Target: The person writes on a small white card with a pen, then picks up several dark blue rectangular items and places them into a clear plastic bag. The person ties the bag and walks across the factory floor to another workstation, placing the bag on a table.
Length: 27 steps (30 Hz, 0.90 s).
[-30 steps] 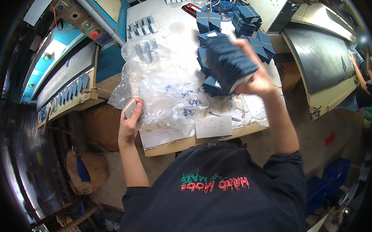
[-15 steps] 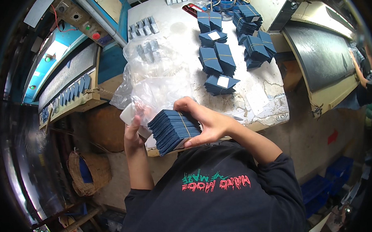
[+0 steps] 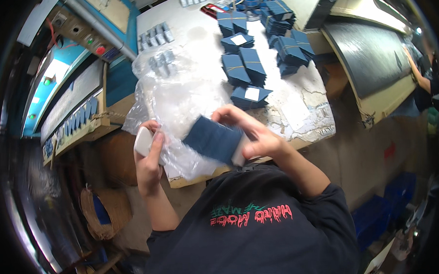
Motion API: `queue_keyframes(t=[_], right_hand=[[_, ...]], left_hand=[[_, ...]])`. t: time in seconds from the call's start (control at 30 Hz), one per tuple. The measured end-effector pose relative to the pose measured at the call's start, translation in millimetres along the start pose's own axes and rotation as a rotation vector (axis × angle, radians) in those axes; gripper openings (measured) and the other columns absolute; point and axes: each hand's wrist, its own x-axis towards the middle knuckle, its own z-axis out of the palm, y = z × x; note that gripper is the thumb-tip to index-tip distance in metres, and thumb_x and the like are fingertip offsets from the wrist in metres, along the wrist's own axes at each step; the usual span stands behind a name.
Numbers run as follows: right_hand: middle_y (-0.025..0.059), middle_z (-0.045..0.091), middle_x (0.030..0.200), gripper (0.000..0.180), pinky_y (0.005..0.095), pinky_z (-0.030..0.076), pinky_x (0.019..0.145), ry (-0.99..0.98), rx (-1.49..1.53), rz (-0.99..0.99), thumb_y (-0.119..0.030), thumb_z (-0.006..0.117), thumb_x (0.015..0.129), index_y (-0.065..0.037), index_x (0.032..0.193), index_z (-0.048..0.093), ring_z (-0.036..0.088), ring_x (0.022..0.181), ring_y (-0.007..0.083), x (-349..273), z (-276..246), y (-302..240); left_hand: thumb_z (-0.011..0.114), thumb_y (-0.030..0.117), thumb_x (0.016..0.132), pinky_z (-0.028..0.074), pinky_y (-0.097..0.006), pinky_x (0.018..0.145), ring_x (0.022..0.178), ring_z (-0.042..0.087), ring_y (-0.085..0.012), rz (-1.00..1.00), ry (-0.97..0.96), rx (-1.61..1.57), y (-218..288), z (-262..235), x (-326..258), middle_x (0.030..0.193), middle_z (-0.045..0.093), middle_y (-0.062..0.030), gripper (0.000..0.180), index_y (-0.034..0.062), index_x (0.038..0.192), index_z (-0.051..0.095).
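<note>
My right hand (image 3: 261, 139) grips a thick bundle of dark blue flat pieces (image 3: 212, 139) by its right end, thumb below and fingers above. The bundle is smeared by motion, and a pale face shows beside the thumb. My left hand (image 3: 150, 156) is closed around a white flat piece with rounded corners (image 3: 143, 141), whose kind I cannot make out. Thin clear plastic (image 3: 191, 160) runs from beside the left fingers to under the bundle. More of this clear plastic sheeting (image 3: 142, 102) lies crumpled on the white table (image 3: 198, 53).
Several banded stacks of blue pieces (image 3: 252, 65) stand on the table's right half. Metal brackets (image 3: 156, 36) sit at the left, some under plastic. A red tool (image 3: 213, 10) lies at the back. Machines flank the table; another person's arm (image 3: 416, 69) shows at far right.
The bundle has moved right, away from my left hand, and turned to show a broader face. My left hand has shifted left. The clear plastic now stretches below the bundle. The whole view has shifted slightly.
</note>
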Motion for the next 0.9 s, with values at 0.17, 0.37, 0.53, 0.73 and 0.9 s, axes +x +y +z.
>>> queue_keyframes(t=[0.17,0.37,0.53,0.73,0.9], right_hand=[[0.0171,0.064,0.119,0.074,0.0336,0.051,0.095,0.386,-0.133,0.376,-0.05,0.07,0.101,0.009,0.136,0.043,0.062,0.112,0.0188,19,15,33],[0.0063,0.066,0.118,0.035,0.0316,0.049,0.098,0.394,-0.383,0.29,-0.029,0.056,0.112,-0.002,0.134,0.057,0.062,0.11,0.0133,11,5,18],[0.0098,0.07,0.112,0.03,0.036,0.052,0.097,0.656,-1.107,-0.322,-0.028,0.075,0.098,-0.005,0.116,0.07,0.066,0.107,0.0205,-16,-40,-47],[0.0294,0.036,0.161,0.087,0.0586,0.039,0.116,1.487,-1.816,0.243,-0.069,0.086,0.074,-0.026,0.146,0.061,0.038,0.146,0.0492,-17,-169,-86],[0.0319,0.038,0.155,0.101,0.0608,0.051,0.105,1.437,-1.779,0.291,-0.072,0.084,0.072,-0.039,0.16,0.047,0.053,0.135,0.0552,-16,-224,-65]], left_hand=[[0.054,0.02,0.112,0.046,-0.029,0.076,0.08,0.049,-0.0102,0.018,0.052,-0.31,8,30,0,0.091,0.047,0.0013,0.036,-0.0013,0.141,0.055],[0.052,0.017,0.113,0.046,-0.029,0.075,0.084,0.046,-0.0083,0.074,0.095,-0.301,5,28,20,0.098,0.047,0.001,0.033,-0.0011,0.141,0.055],[0.053,0.013,0.111,0.046,-0.029,0.076,0.084,0.047,-0.0084,0.053,0.095,-0.223,-3,17,23,0.096,0.049,0.0009,0.031,-0.0002,0.139,0.055],[0.055,0.0,0.101,0.044,-0.029,0.088,0.093,0.049,-0.0116,0.096,0.075,0.203,0,-4,14,0.103,0.053,-0.0017,0.03,0.0038,0.131,0.06],[0.052,-0.008,0.088,0.04,-0.038,0.111,0.123,0.056,-0.0273,0.216,-0.035,0.757,-1,-19,17,0.123,0.061,-0.0129,0.036,0.0025,0.118,0.068]])
